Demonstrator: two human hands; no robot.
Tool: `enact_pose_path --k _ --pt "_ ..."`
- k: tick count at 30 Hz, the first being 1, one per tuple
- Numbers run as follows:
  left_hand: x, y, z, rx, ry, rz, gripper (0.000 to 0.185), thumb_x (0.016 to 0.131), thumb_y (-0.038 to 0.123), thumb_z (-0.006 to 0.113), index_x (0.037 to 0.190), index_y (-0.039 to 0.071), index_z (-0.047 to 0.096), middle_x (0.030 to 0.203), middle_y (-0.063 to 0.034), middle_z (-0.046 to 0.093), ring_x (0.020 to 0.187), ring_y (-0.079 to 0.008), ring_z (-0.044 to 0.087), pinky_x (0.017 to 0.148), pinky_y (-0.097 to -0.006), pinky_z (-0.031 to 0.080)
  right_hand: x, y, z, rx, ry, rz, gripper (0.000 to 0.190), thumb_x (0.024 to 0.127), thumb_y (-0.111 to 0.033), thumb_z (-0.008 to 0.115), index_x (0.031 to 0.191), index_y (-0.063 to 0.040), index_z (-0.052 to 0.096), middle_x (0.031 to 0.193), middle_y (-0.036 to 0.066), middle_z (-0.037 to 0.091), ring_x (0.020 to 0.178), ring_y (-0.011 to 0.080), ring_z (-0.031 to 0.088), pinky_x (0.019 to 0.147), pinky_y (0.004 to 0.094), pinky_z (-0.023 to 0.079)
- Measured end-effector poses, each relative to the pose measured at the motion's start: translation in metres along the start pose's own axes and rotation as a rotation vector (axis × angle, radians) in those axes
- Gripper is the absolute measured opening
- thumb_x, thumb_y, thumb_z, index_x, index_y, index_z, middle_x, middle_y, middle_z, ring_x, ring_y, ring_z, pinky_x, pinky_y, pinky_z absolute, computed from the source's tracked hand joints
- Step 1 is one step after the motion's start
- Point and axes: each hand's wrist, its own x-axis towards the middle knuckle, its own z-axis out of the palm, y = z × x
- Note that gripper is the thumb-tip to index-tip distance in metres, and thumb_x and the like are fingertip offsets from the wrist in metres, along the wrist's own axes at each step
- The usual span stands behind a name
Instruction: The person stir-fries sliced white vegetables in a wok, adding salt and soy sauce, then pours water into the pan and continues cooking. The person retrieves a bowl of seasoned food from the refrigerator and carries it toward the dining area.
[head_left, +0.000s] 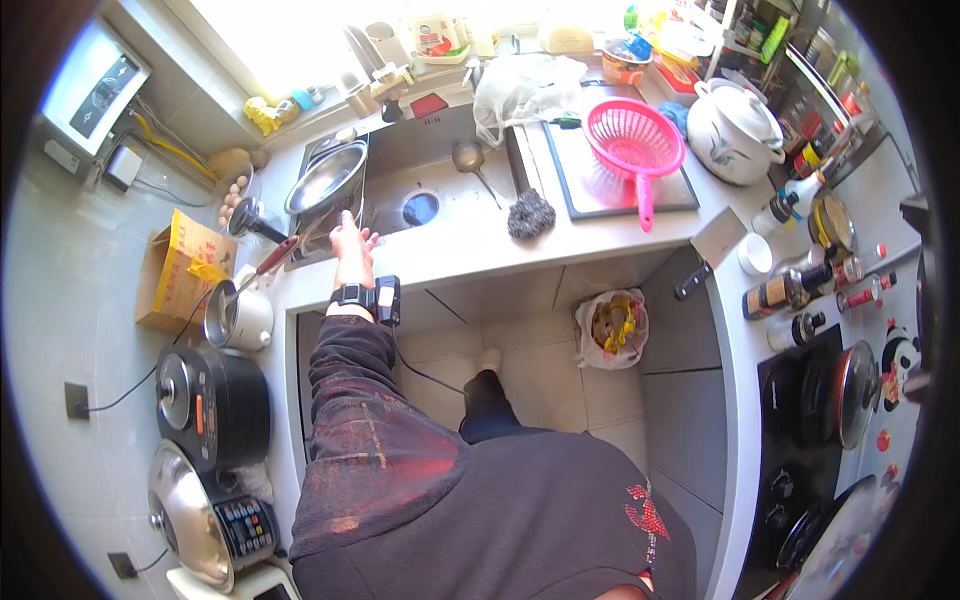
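Note:
My left hand (352, 244) reaches over the counter edge at the sink's left front corner. Its fingers are apart and nothing shows in them. A stainless steel bowl (326, 180) sits tilted just beyond the fingertips; whether they touch it I cannot tell. To the hand's right, the steel sink (442, 157) has a round dark drain (421, 209) and a metal ladle (469, 159) inside. A steel wool scourer (531, 214) lies at the sink's right front edge. My right hand is out of view.
A pink colander (634, 139) rests on a board at the right. A cleaver (716, 240) lies with its handle over the counter edge. Glass bottles (787, 289) stand near the black hob (799, 450). A lined bin (615, 330) is on the floor. An electric pot (251, 319) stands left.

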Motion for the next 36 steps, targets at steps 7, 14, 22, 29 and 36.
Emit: enact_pose_path --k 7,14,22,29,36 --pt "0.118 0.022 0.025 -0.255 0.153 -0.089 0.063 0.083 0.034 0.067 0.122 -0.003 0.035 0.106 -0.0196 0.051 0.075 -0.0295 0.059 0.056 -0.0407 0.058 -0.027 -0.094 0.061 0.122 -0.194 0.176 0.026 0.09 -0.021 0.055 0.113 -0.009 0.058 0.069 0.006 0.055 0.055 0.0154 0.05 0.047 0.0285 0.039" --pt "0.155 0.015 0.021 -0.435 0.102 -0.192 0.037 0.079 0.003 0.049 0.115 -0.004 0.045 0.11 -0.0178 0.053 0.088 -0.0305 0.062 0.064 -0.0405 0.061 -0.005 -0.251 0.07 0.225 -0.381 0.095 0.02 0.093 -0.016 0.052 0.109 -0.006 0.058 0.058 0.002 0.052 0.043 0.0097 0.046 0.037 0.0233 0.036" --pt "0.101 0.0 0.006 0.261 0.007 0.609 0.071 0.074 -0.002 0.049 0.139 -0.002 0.022 0.127 -0.0256 0.043 0.121 -0.036 0.044 0.104 -0.039 0.033 0.115 -0.56 0.142 0.274 -0.559 -0.821 0.025 0.086 -0.003 0.054 0.11 -0.005 0.062 0.066 0.003 0.057 0.053 0.0075 0.051 0.049 0.0247 0.044" --pt "0.057 0.004 0.014 0.484 -0.052 0.732 0.073 0.074 -0.006 0.045 0.142 0.006 0.021 0.135 -0.0228 0.035 0.127 -0.034 0.038 0.104 -0.0402 0.033 0.162 -0.761 0.208 0.231 -0.196 -1.301 0.025 0.085 -0.014 0.052 0.106 -0.005 0.063 0.093 0.018 0.065 0.089 0.0328 0.062 0.078 0.04 0.049" --pt "0.035 0.004 0.005 -0.025 -0.241 -0.259 0.048 0.079 0.0 0.048 0.126 -0.001 0.04 0.117 -0.016 0.051 0.1 -0.0289 0.058 0.071 -0.0427 0.056 0.168 -0.909 0.28 0.027 -0.152 -1.558 0.05 0.078 -0.017 0.062 0.126 -0.009 0.047 0.119 0.014 0.056 0.112 0.032 0.051 0.096 0.0402 0.041"
